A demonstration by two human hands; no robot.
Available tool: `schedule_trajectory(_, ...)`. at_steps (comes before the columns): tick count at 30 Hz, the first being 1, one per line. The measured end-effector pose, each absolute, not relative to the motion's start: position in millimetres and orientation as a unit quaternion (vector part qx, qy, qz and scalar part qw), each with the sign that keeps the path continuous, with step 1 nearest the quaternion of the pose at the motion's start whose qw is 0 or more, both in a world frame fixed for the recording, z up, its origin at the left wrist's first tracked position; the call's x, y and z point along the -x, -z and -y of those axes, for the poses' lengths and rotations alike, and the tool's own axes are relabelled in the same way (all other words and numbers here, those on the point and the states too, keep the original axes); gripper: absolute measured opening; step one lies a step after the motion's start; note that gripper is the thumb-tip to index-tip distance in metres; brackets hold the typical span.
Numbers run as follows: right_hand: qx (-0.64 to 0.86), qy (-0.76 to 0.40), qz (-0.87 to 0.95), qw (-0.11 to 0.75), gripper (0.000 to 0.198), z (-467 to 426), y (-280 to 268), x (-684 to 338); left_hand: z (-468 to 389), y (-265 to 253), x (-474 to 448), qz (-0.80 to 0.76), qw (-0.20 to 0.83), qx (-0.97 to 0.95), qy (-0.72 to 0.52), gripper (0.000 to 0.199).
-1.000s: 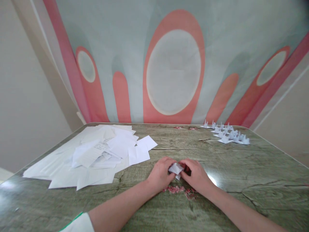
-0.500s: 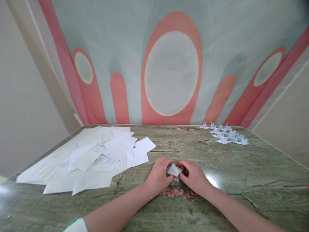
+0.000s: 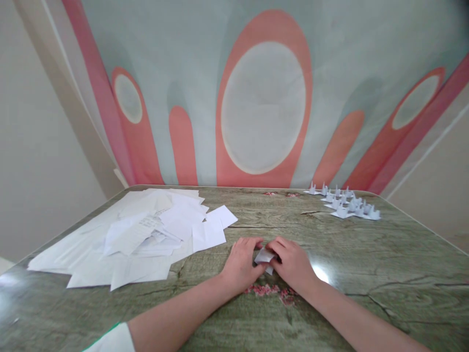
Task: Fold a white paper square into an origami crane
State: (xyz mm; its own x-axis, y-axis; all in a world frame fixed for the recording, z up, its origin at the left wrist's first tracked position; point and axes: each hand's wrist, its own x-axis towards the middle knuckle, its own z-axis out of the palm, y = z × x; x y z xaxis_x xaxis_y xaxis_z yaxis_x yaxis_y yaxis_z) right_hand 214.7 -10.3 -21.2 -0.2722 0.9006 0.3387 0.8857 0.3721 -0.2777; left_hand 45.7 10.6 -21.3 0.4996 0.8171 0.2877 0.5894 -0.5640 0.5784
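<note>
Between my two hands is a small folded piece of white paper (image 3: 264,255), just above the wood-patterned table. My left hand (image 3: 242,261) pinches its left side, with the thumb along the lower edge and the fingers curled behind. On the right edge, my right hand (image 3: 291,261) is closed with thumb and fingertips together at the paper's corner. A small flap points down below the fold. The paper's far side and some fingertips are hidden.
A spread pile of white paper sheets (image 3: 139,234) covers the table's left side, with square pieces (image 3: 208,234) at its right edge. Several folded white paper cranes (image 3: 342,211) stand at the back right. A patterned backdrop (image 3: 205,122) rises behind the table (image 3: 366,264).
My right hand's fingers have shifted slightly left, closing over the paper's right corner and hiding more of it. My left hand stays nearly in place. The camera view has shifted slightly.
</note>
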Motion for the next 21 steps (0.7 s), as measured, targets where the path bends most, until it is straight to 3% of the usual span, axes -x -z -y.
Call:
schedule_trajectory(6, 0.498, 0.104, 0.842, 0.181, 0.01, 14, 18, -214, -10, 19, -47, -0.427, 0.217, -0.836, -0.266, 0.054)
schedule_trajectory(13, 0.504, 0.118, 0.837, 0.177, 0.009, 15, 18, -214, -9, 14, -47, -0.416, 0.209, -0.847, -0.256, 0.049)
schedule_trajectory(17, 0.522, 0.086, 0.825, 0.201, 0.01, 13, 22, -214, -8, 11, -47, -0.418, 0.208, -0.85, -0.243, 0.047)
schedule_trajectory(21, 0.541, -0.048, 0.799, 0.257, 0.016, 10, 19, -219, -7, 10, -47, -0.416, 0.206, -0.852, -0.242, 0.043)
